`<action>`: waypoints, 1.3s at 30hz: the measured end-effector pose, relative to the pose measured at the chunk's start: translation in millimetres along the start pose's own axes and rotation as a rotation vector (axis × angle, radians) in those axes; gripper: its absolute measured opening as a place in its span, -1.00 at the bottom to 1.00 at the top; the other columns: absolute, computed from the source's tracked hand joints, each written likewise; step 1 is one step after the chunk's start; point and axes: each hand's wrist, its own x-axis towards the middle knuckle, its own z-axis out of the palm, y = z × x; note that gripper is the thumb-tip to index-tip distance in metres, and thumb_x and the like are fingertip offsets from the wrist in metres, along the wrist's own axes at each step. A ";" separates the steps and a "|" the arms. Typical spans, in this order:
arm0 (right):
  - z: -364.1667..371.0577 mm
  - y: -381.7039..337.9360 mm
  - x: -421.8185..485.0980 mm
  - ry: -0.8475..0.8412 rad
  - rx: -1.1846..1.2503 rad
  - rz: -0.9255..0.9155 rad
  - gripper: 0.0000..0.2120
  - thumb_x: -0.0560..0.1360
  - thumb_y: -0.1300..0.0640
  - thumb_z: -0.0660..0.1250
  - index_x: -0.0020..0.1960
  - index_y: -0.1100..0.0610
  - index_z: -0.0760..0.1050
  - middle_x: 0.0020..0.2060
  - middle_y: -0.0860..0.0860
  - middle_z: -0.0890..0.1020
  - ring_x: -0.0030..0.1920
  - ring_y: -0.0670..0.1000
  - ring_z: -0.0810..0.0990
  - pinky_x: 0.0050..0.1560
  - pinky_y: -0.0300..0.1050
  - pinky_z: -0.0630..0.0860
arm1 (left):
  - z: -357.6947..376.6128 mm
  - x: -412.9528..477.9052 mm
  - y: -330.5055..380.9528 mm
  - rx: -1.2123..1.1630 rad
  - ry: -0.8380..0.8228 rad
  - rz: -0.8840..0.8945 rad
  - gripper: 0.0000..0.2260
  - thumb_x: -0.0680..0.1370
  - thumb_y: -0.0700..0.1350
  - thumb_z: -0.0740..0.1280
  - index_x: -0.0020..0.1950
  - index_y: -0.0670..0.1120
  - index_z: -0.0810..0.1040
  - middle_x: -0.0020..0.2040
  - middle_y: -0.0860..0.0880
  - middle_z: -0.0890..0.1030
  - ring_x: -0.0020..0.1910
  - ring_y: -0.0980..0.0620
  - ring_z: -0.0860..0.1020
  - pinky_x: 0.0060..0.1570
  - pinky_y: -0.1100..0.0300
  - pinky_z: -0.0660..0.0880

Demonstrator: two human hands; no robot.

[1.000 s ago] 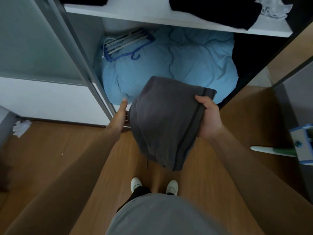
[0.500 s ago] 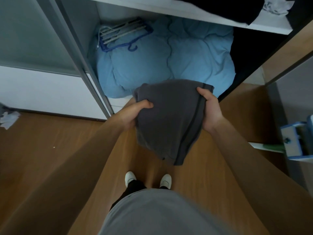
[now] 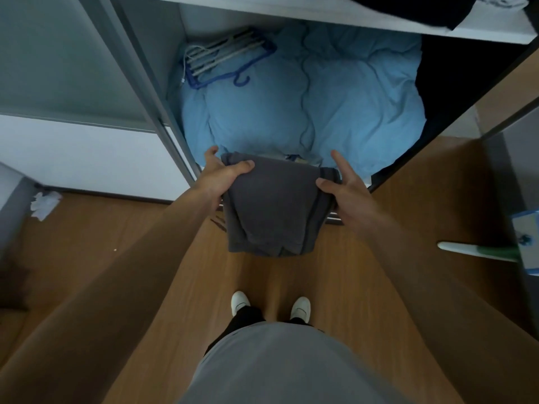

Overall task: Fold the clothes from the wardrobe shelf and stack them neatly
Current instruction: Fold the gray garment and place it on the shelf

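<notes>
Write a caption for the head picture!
Left hand and right hand hold a folded dark grey garment near a light blue quilt.

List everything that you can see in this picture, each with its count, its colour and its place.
grey garment: one, dark grey, held before the wardrobe, hanging down
duvet: one, light blue, on the wardrobe bottom
hangers: a bundle, blue and white, on the duvet, back left
shelf: one, white, above the duvet
black clothes: count unclear, black, on the shelf, right
crumpled paper: one, white, on the floor, left
floor: one, brown wood
shoes: two, white, on the floor
left hand: one, grips the garment's left edge
right hand: one, pinches its right edge
</notes>
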 end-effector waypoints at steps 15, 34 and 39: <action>41.8 -36.0 13.6 0.017 -1.384 -0.240 -0.72 0.45 0.23 0.39 0.16 0.14 0.53 0.08 0.12 0.61 0.10 0.14 0.59 0.00 -0.09 0.47 | -43.2 9.4 31.7 0.895 -0.434 0.320 -0.34 0.34 -0.20 0.52 0.39 0.00 0.37 0.23 0.02 0.50 0.19 -0.01 0.49 0.23 0.08 0.48; 81.9 -232.6 57.1 0.400 -0.459 -0.709 -0.71 0.45 0.12 0.44 -0.01 -0.12 0.35 -0.13 0.04 0.60 -0.13 0.20 0.68 -0.14 0.23 0.65 | -104.0 16.4 254.8 0.452 -0.103 0.714 -0.78 0.40 -0.01 0.42 0.03 0.02 0.57 -0.14 -0.05 0.64 -0.32 0.07 0.66 -0.43 0.14 0.60; 92.4 -316.2 96.7 0.208 -0.038 -0.792 -0.67 0.47 0.27 0.42 -0.05 -0.11 0.36 -0.04 0.07 0.56 -0.01 0.12 0.63 -0.20 -0.05 0.66 | -98.7 30.0 333.4 0.009 -0.195 0.728 -0.73 0.31 -0.10 0.45 -0.03 0.15 0.60 -0.02 -0.01 0.65 -0.09 -0.03 0.67 -0.27 0.03 0.63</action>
